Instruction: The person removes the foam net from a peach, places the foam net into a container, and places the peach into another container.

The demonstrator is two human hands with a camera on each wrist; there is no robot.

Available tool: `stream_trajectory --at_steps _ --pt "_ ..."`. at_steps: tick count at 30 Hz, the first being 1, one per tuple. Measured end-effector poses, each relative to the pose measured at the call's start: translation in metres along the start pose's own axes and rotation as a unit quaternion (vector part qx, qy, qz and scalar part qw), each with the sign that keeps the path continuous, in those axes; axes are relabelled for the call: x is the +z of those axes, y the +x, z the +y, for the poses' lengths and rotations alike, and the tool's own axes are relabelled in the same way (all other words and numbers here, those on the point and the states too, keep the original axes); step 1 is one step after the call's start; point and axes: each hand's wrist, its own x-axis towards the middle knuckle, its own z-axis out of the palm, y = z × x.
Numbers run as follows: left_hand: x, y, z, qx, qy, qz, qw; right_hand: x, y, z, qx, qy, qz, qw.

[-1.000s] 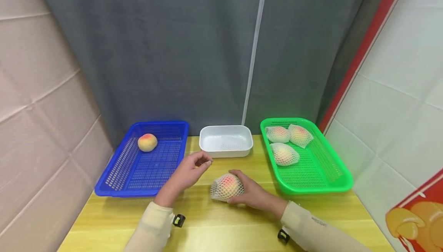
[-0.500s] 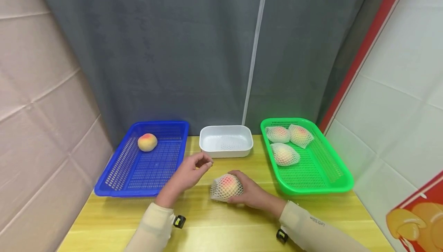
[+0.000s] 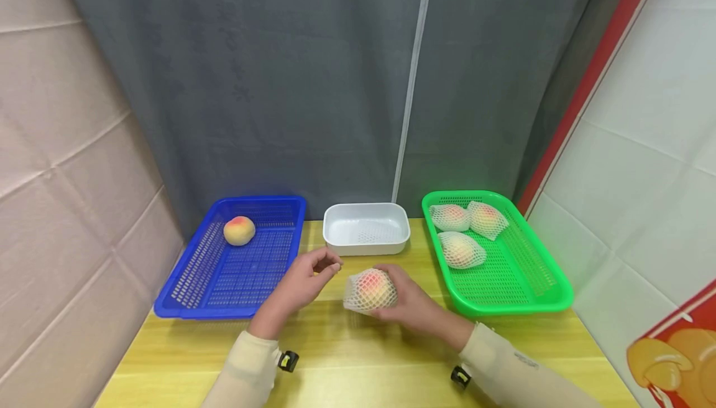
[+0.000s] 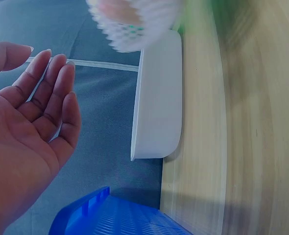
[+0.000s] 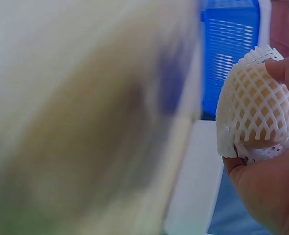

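The right hand [image 3: 416, 305] grips a netted peach [image 3: 371, 291] between the blue basket [image 3: 246, 277] (one bare peach [image 3: 239, 231] inside) and the green basket [image 3: 500, 287] holding three wrapped peaches [image 3: 461, 250], the left hand [image 3: 304, 279] loosely curled nearby.

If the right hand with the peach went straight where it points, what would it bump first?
Probably the left hand: it lies ahead of the right hand and its peach, but height is hard to judge.

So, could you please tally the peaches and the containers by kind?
Red-yellow round peaches in white foam nets: 4
Red-yellow round peach without net: 1
Blue rectangular plastic basket: 1
Green rectangular plastic basket: 1
White rectangular plastic tray: 1
Total: 8
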Motion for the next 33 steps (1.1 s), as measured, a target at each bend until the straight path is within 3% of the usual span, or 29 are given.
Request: stream_trajectory --at_steps 8,18,25,33 --pt "-0.002 -0.003 0.000 0.019 -0.019 0.023 0.9994 -0.023 0.003 -0.033 -0.066 -0.039 0.028 0.997" --pt "-0.004 -0.005 0.011 0.071 -0.049 0.065 0.9942 -0.039 0.004 -0.055 -0.104 -0.029 0.058 0.993" --pt "-0.002 -0.006 0.023 0.111 -0.070 0.033 0.9908 -0.042 0.003 -0.060 -0.119 -0.036 0.063 0.990" --pt "0.003 -0.007 0.027 0.132 -0.111 0.010 0.9850 -0.041 0.002 -0.064 -0.139 -0.050 0.061 0.987"
